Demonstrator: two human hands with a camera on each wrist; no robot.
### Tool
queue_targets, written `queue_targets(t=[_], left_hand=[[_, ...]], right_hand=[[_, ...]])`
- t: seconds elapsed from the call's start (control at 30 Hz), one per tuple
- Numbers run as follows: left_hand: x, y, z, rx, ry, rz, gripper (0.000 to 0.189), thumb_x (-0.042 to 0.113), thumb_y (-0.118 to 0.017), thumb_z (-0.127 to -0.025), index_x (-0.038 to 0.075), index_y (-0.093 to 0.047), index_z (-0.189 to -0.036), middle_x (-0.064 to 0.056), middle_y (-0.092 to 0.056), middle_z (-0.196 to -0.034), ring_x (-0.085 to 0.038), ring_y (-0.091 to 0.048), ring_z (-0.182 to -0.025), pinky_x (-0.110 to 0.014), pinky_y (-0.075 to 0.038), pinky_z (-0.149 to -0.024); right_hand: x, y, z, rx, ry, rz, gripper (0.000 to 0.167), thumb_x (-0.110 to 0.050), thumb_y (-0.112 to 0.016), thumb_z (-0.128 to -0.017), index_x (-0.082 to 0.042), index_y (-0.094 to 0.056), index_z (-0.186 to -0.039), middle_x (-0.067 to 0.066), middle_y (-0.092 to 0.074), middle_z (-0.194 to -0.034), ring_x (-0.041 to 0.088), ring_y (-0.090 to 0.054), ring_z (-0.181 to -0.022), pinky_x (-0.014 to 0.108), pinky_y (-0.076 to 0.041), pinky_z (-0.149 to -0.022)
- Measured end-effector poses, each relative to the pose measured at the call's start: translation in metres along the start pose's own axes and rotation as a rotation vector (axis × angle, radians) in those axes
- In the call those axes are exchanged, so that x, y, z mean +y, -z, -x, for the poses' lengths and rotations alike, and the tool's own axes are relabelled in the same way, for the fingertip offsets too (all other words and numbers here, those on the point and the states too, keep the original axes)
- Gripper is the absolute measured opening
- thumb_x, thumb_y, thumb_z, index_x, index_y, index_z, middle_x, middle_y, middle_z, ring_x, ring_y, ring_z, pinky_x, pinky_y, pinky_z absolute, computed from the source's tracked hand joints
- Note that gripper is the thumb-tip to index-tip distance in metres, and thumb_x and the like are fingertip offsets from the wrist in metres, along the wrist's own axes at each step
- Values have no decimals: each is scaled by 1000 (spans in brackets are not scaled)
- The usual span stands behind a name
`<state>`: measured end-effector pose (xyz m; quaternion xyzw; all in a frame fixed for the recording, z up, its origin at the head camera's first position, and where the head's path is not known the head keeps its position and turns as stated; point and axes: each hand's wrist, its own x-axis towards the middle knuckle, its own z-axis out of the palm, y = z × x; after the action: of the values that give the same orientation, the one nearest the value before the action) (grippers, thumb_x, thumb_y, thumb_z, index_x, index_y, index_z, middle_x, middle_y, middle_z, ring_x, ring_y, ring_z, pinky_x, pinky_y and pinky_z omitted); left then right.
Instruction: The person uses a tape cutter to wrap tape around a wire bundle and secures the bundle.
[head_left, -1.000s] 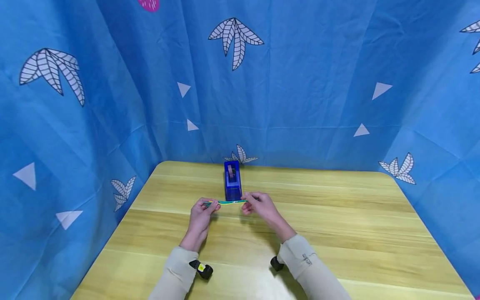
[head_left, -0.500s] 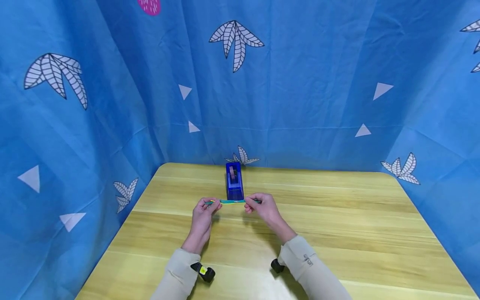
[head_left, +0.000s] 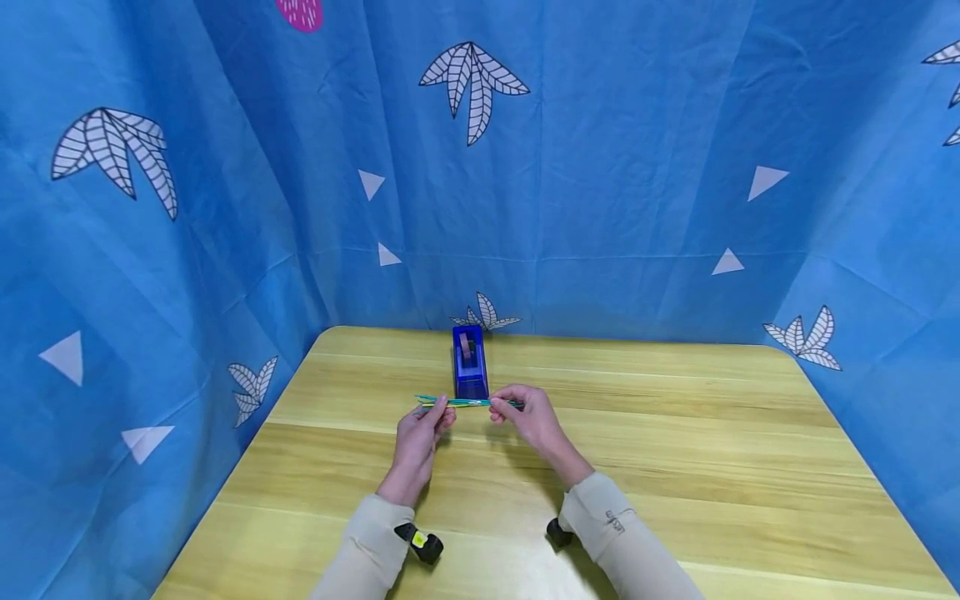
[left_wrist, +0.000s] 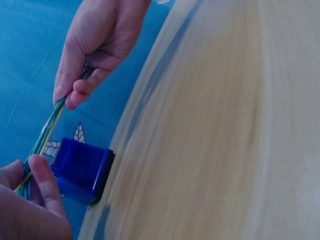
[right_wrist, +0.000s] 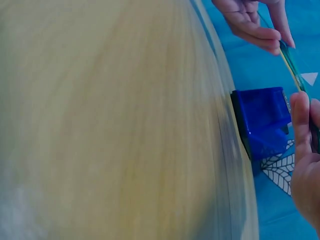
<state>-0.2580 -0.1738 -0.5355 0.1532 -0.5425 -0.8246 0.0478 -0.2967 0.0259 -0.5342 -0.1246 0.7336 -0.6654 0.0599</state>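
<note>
A thin bundle of green and yellow strands [head_left: 471,403], wire-like in look, stretches level between my two hands above the table. My left hand [head_left: 417,442] pinches it between thumb and fingers, and loose strand ends fan out to the left of the grip. Farther right, my right hand [head_left: 531,417] pinches the other part, with a short end showing past its fingers. A shiny whitish patch shows on the bundle [left_wrist: 46,131] in the left wrist view. Just behind the bundle stands a blue tape dispenser [head_left: 470,362] with a roll in it; neither hand touches it.
The wood-grain table [head_left: 675,433] spreads out under both forearms. A blue patterned curtain [head_left: 600,167] hangs along its back edge and sides. Black wrist cameras [head_left: 427,546] sit at both sleeve cuffs.
My left hand has slid right along the bundle, closer to the right hand, and more strand ends now stick out on its left. My right hand keeps its grip almost in place.
</note>
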Motion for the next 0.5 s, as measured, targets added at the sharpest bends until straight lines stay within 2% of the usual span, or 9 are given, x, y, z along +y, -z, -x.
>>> queue_targets(t=[0.1,0.27,0.5], left_hand=[[-1,-2,0,20,-10,17,16,14,-68,-101,-1,-64,-102,2,-72,-81,-5,-69,-72,-19,-59,-77],[-4,-3,0,10,-4,33,13,10,-65,-103,-2,-65,-104,0,-70,-86,-6,-69,-77,-19,-59,-81],[-2,-4,-4,-2,-58,41,5,-1,-63,-100,-5,-66,-102,0,-68,-86,-5,-70,-77,-19,-59,-82]], right_hand=[[1,0,0,-4,22,16,15,-10,-67,-101,2,-75,-105,23,-75,-93,37,-72,-84,41,-63,-79],[2,3,1,-5,18,61,13,-11,-68,-101,-1,-75,-104,17,-75,-91,26,-72,-80,37,-63,-78],[2,5,-1,-48,-2,51,21,-17,-65,-104,-1,-74,-114,24,-73,-101,25,-73,-84,36,-63,-79]])
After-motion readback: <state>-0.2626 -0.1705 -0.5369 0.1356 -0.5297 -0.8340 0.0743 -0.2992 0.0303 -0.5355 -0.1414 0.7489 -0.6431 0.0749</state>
